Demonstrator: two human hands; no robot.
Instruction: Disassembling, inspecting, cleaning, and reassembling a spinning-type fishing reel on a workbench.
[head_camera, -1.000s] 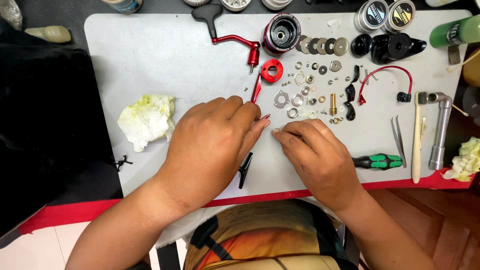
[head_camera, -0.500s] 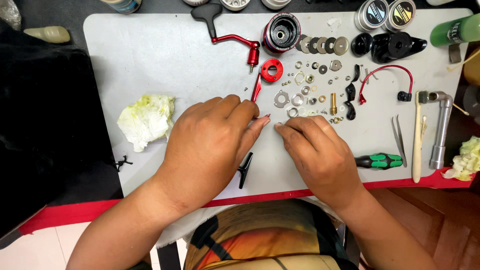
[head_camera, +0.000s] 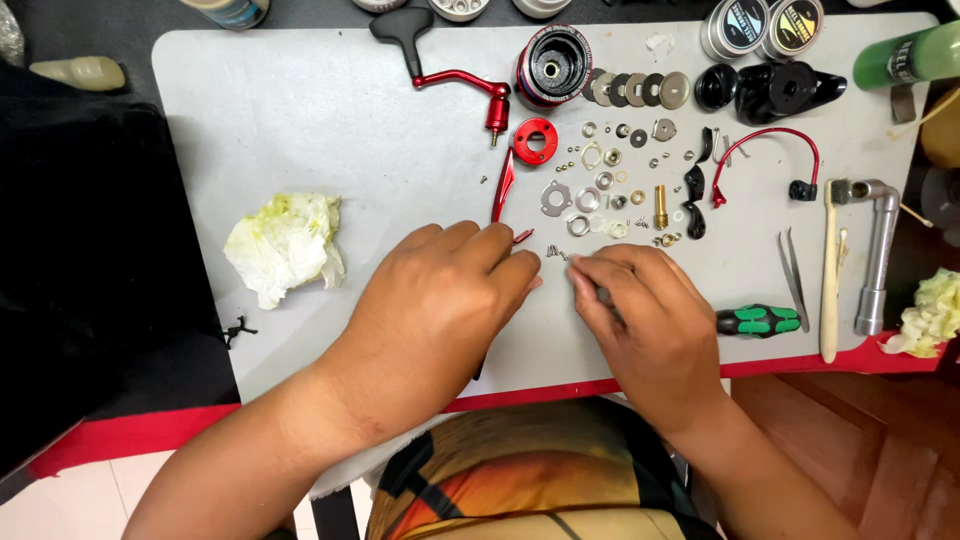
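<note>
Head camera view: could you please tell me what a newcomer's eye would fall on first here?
First, the left hand and right hand, fingertips nearly meeting over tiny screws at the near middle of the grey mat. Beyond them lies a spread of small washers and rings, with a red crank handle and a red-and-black spool at the far edge. A crumpled yellowish tissue sits to the left.

Two hands meet over small parts on a grey worktop (head_camera: 300, 120).
The left hand (head_camera: 440, 300) and right hand (head_camera: 650, 320) bring their fingers (head_camera: 590, 275) together beside tiny screws (head_camera: 556, 252); washers (head_camera: 585, 198) lie just beyond, crumpled tissue (head_camera: 285, 245) well left.
</note>
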